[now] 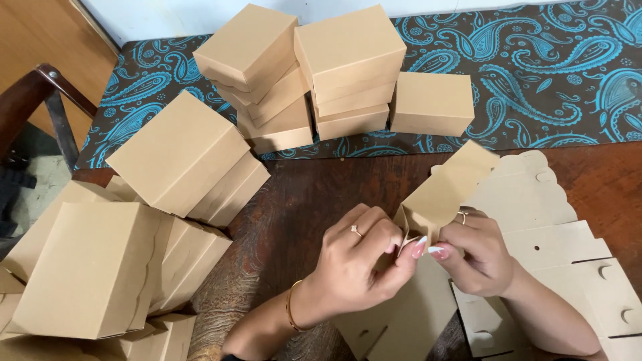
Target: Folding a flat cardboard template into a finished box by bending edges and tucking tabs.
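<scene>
Pinching a brown cardboard blank between both hands, I hold it just above the dark wooden table. My left hand has its fingers pressed together on the lower corner of the blank, thumb against fingertips, and a thin ring and a gold bracelet show on it. My right hand grips the same corner from the other side, its fingers closed on the folded flap. The blank stands tilted, its upper part rising toward the right.

Under my right hand lies a pile of flat unfolded blanks with small round notches. On the left of the table, finished kraft boxes lie stacked and leaning on each other. Further away, more closed boxes stand in stacks on a blue paisley cloth, well apart from my hands. A wooden chair shows at the left edge.
</scene>
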